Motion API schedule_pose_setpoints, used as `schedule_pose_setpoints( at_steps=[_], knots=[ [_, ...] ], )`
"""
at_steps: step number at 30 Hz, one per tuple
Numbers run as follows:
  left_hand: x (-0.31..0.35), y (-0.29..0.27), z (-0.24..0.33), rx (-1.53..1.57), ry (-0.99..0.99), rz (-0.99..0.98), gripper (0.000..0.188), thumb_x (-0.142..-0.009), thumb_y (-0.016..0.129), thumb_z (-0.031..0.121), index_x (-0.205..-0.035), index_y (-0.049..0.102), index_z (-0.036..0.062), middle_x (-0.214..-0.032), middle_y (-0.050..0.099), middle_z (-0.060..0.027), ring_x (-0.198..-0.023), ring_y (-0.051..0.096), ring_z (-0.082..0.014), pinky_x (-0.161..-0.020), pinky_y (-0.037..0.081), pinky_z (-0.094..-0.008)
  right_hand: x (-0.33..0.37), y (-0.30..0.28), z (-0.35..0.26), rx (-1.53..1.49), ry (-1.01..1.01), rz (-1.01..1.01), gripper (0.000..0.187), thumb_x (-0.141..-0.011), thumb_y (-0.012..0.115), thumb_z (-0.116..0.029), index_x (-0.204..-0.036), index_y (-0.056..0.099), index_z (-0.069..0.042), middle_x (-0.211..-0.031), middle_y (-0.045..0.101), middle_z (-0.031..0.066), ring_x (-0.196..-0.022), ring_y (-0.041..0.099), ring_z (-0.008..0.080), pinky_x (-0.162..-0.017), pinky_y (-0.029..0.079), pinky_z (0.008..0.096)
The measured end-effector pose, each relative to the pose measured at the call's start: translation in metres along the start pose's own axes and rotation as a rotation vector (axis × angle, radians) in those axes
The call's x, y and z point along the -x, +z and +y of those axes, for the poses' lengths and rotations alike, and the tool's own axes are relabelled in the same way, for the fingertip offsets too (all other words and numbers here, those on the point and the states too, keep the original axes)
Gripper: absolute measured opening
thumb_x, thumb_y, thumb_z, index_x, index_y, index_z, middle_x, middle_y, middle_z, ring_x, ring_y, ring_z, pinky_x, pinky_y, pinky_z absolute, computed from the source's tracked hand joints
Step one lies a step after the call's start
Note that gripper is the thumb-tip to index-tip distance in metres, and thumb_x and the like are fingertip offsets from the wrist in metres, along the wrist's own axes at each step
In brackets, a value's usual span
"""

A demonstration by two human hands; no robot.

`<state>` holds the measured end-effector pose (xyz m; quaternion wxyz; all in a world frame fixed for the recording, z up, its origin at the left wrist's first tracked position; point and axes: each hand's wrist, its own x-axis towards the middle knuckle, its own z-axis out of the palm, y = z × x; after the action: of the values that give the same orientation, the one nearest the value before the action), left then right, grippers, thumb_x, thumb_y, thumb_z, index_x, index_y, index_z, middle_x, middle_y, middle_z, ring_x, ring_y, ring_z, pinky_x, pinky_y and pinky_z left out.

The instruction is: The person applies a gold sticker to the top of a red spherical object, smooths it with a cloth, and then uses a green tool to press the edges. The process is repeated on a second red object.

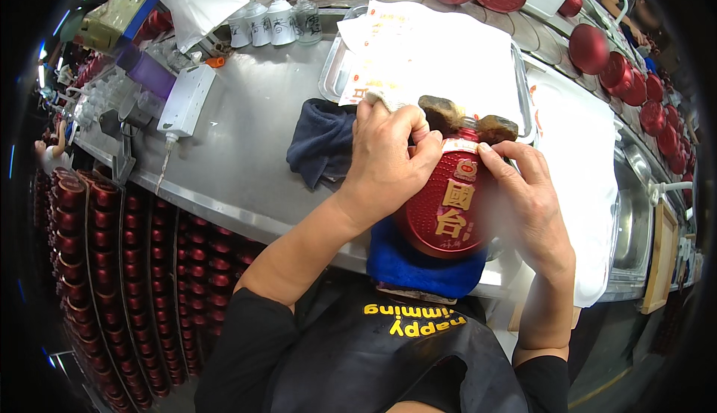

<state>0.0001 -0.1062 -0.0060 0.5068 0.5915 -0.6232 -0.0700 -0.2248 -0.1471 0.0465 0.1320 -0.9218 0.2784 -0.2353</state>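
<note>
A round red bottle point(441, 222) with raised gold characters leans on a blue cloth pad point(470, 269) at the bench's front edge, its neck pointing away from me. Across its shoulder lies a narrow white and gold label point(459, 145). My left hand point(388, 151) is closed beside the neck, with a bit of whitish cloth point(383, 100) showing at its fingers. At the label's right end, my right hand point(526, 189) presses with its thumb, the fingers bent round the bottle's side. Two dark, brown-tipped pads point(441, 111) flank the neck.
A plastic tray point(326, 77) with sheets of printed labels point(448, 47) sits behind the bottle. Left of it are a dark blue cloth point(317, 140), several small bottles point(282, 28) and a white box with a nozzle point(188, 99). Red bottles point(616, 73) line the conveyor at the back.
</note>
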Motion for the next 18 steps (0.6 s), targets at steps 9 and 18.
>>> schedule_pose_setpoints(
  at_steps=[9,18],
  knots=[
    [0.01,-0.011,-0.006,0.318,-0.207,-0.129,0.031,-0.102,0.067,0.031,-0.085,0.061,0.0058,-0.093,0.062,-0.0114,-0.097,0.051,-0.0318,-0.094,0.04,-0.0438,-0.003,0.002,-0.004,0.059,0.019,-0.021,0.048,-0.092,0.068,-0.001,-0.139,0.064,-0.008,-0.121,0.059,0.0183,-0.112,0.059,0.037,-0.095,0.052,0.0446],
    [0.025,-0.036,-0.014,0.386,-0.248,-0.28,0.035,-0.099,0.072,0.037,-0.084,0.063,0.0065,-0.098,0.066,-0.0105,-0.106,0.053,-0.0301,-0.101,0.039,-0.0421,-0.001,0.004,-0.005,0.086,0.021,-0.021,0.048,-0.091,0.07,0.0,-0.138,0.064,-0.007,-0.122,0.06,0.0182,-0.113,0.059,0.0367,-0.096,0.052,0.0443]
  ],
)
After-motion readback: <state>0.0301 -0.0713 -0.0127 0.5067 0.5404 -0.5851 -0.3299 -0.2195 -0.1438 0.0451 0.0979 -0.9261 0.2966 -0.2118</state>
